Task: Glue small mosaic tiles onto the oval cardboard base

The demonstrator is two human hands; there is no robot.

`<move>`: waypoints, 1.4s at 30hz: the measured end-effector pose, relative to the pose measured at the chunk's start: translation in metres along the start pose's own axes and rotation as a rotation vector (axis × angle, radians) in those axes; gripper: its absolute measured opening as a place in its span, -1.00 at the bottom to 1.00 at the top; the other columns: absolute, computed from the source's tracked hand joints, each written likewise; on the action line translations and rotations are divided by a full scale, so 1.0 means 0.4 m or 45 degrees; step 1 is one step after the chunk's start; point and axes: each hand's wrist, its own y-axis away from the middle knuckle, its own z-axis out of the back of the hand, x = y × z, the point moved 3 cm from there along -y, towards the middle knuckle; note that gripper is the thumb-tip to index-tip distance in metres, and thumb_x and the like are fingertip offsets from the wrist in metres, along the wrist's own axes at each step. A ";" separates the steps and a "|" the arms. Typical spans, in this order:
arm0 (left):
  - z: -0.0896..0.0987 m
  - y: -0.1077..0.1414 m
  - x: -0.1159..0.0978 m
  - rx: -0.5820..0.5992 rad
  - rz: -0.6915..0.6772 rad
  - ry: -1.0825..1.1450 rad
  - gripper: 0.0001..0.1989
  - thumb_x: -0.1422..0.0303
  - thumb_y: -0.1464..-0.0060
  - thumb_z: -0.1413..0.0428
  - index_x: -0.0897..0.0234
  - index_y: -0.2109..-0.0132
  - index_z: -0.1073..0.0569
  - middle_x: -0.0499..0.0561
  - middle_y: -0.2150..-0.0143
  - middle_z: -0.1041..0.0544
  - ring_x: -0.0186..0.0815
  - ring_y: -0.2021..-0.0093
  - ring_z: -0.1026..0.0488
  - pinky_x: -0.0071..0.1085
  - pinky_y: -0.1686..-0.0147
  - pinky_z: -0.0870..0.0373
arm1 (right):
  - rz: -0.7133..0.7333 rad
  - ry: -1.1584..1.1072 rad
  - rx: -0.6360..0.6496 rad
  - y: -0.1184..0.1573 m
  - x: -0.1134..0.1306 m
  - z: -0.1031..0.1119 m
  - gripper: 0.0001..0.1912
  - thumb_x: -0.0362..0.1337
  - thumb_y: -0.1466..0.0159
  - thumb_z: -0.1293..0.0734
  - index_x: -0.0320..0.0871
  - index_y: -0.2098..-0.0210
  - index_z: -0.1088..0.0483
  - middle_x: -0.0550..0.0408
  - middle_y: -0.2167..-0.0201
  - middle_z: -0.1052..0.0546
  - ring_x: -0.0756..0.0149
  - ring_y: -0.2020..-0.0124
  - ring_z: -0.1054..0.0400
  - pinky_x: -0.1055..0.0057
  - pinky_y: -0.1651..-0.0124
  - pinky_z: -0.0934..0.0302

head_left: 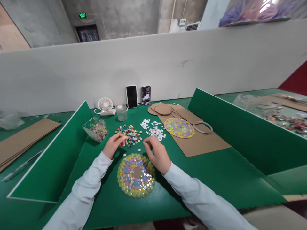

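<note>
A round mosaic disc (124,185) lies on the green table, its outer rings covered in yellow-green, pink and blue glossy tiles around a bare brown centre. My left hand (113,145) is above and left of it, fingertips pinched at the edge of a pile of mixed coloured tiles (132,134). My right hand (158,154) hangs over the disc's upper right side, thumb and fingers closed together. Whatever either pinch holds is too small to name. Between the hands sits one loose pale tile (139,149). White paper bits (156,131) are scattered just beyond my right hand.
A clear tub of tiles (97,129), a white fan (105,105), a glass (121,113) and two phones (131,96) stand at the back. To the right are cardboard (199,145), another mosaic disc (179,128) and a tape ring (202,127). Green panels (230,127) wall both sides.
</note>
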 end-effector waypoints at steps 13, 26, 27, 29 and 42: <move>0.024 0.006 0.029 0.544 0.016 -1.111 -0.96 0.45 0.25 0.07 0.27 0.51 -0.23 -0.18 0.66 -0.18 -0.44 0.60 -0.15 -0.54 0.55 -0.05 | -0.056 0.314 0.435 0.010 -0.037 -0.057 -0.82 -0.50 -0.05 -0.11 -0.22 0.35 -0.22 0.01 0.41 -0.38 0.28 0.35 -0.23 0.44 0.35 -0.09; 0.029 0.008 0.030 0.515 0.042 -1.101 -0.84 0.51 0.34 0.10 0.26 0.46 -0.23 -0.21 0.67 -0.15 -0.45 0.63 -0.13 -0.55 0.58 -0.02 | -0.050 0.281 0.476 0.001 -0.051 -0.086 -0.87 -0.46 -0.09 -0.13 -0.19 0.38 -0.25 0.06 0.42 -0.38 0.33 0.37 -0.25 0.48 0.37 -0.08; 0.029 0.007 0.029 0.497 0.026 -1.084 -0.84 0.51 0.33 0.10 0.26 0.46 -0.23 -0.21 0.67 -0.14 -0.45 0.63 -0.12 -0.55 0.58 -0.02 | -0.049 0.278 0.474 0.001 -0.051 -0.086 -0.86 -0.46 -0.09 -0.13 -0.19 0.37 -0.25 0.06 0.43 -0.38 0.33 0.38 -0.25 0.49 0.37 -0.08; 0.026 0.007 0.027 0.462 -0.008 -1.031 -0.88 0.49 0.31 0.09 0.26 0.48 -0.24 -0.21 0.68 -0.14 -0.46 0.63 -0.11 -0.56 0.58 -0.03 | -0.052 0.266 0.461 0.002 -0.051 -0.085 -0.86 -0.46 -0.08 -0.14 -0.19 0.37 -0.24 0.06 0.42 -0.37 0.33 0.38 -0.25 0.49 0.37 -0.08; -0.068 0.024 0.008 0.348 -0.028 -0.384 -0.79 0.25 0.15 0.03 0.31 0.55 -0.33 -0.13 0.68 -0.26 -0.43 0.59 -0.19 -0.52 0.60 -0.11 | 0.049 -0.013 0.229 0.012 0.003 -0.052 -0.87 -0.40 -0.12 -0.09 -0.16 0.35 -0.22 0.07 0.41 -0.36 0.34 0.36 -0.23 0.45 0.33 -0.13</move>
